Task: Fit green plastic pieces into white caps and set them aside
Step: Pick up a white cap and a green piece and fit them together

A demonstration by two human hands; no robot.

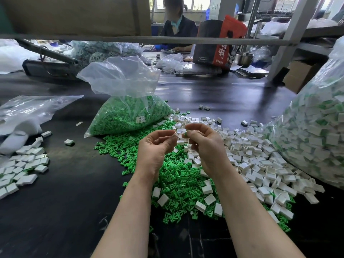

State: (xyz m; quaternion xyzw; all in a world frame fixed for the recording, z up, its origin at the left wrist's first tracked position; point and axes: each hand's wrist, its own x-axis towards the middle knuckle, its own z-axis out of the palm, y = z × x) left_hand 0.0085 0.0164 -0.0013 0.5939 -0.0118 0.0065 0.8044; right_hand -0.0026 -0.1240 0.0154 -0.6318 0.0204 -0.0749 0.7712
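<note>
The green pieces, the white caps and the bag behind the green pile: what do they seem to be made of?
Green pieces: probably moulded hard plastic, uniform colour, slight sheen.
White caps: likely glossy rigid plastic; flat faces reflect light.
Bag: thin clear plastic film, wrinkled and translucent, its green contents visible through it.

Above a dark table point(61, 192), the left hand point(154, 151) pinches a white cap point(176, 135) just beside a green piece point(185, 134) pinched by the right hand point(206, 146), a bag of green pieces point(128, 114) at eleven o'clock.
</note>
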